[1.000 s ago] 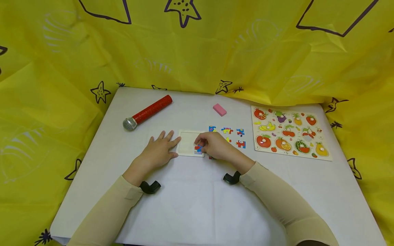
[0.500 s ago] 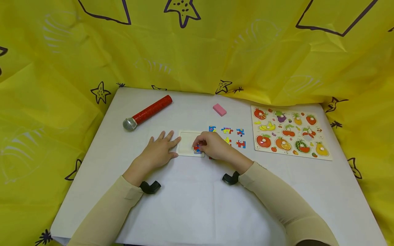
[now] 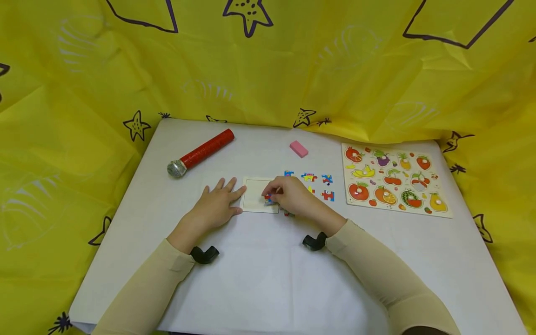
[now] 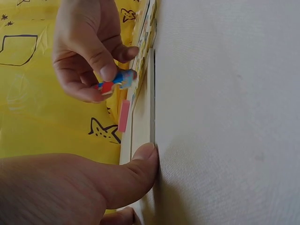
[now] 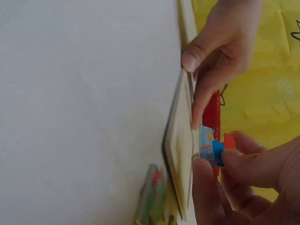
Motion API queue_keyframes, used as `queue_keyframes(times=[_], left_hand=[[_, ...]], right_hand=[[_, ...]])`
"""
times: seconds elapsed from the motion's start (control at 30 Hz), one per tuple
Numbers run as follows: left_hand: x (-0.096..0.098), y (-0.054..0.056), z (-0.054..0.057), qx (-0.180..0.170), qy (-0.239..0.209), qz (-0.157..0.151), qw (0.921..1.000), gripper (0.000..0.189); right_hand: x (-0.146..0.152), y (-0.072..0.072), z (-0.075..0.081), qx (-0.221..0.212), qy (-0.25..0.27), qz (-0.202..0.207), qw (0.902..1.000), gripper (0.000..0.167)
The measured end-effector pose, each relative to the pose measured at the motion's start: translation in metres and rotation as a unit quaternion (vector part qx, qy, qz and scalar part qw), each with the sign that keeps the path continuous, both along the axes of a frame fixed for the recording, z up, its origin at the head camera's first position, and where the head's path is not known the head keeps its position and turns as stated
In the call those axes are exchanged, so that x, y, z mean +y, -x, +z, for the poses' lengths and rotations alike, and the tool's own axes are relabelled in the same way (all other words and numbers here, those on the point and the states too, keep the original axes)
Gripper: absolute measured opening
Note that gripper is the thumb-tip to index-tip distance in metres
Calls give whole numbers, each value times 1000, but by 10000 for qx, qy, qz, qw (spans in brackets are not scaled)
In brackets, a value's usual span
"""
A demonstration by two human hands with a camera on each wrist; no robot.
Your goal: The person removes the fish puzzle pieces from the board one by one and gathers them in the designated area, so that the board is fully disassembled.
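A small jigsaw piece [image 3: 268,199] in red and blue is pinched between the thumb and fingers of my right hand [image 3: 295,197]. Both wrist views show this piece [image 4: 123,78] raised above the shallow pale puzzle tray [image 3: 253,195]. Fingers of my left hand [image 3: 215,204] are spread on the table, with thumb and forefinger at the tray's left edge. In the left wrist view the left thumb [image 4: 145,159] touches the tray's side. Several loose jigsaw pieces [image 3: 328,196] lie right of the tray, some partly hidden behind my right hand.
A fruit puzzle board [image 3: 395,181] lies at the right. Behind the tray are a pink block [image 3: 299,149] and a red toy microphone [image 3: 201,153]. Yellow patterned cloth [image 3: 268,70] hangs along the table's back and sides.
The jigsaw piece has come up from the tray's near right corner in my right hand, which has shifted very slightly away from me. My left hand has stayed in place.
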State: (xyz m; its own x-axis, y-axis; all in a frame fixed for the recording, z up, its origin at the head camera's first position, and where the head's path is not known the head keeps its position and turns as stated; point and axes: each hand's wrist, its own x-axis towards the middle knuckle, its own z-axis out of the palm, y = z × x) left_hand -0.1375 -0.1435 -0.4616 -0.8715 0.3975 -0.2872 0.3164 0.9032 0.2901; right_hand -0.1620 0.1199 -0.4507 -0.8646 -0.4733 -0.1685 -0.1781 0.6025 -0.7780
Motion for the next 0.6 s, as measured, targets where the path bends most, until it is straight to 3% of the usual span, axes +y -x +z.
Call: queue_keyframes(times=[0.2, 0.6], left_hand=[[0, 1, 2, -50, -50, 55, 10000, 73], [0, 0, 1, -55, -111, 65, 9999, 74]], right_hand=[[14, 2, 11, -420, 358, -353, 9979, 19], [58, 2, 16, -848, 278, -584, 9943, 18]])
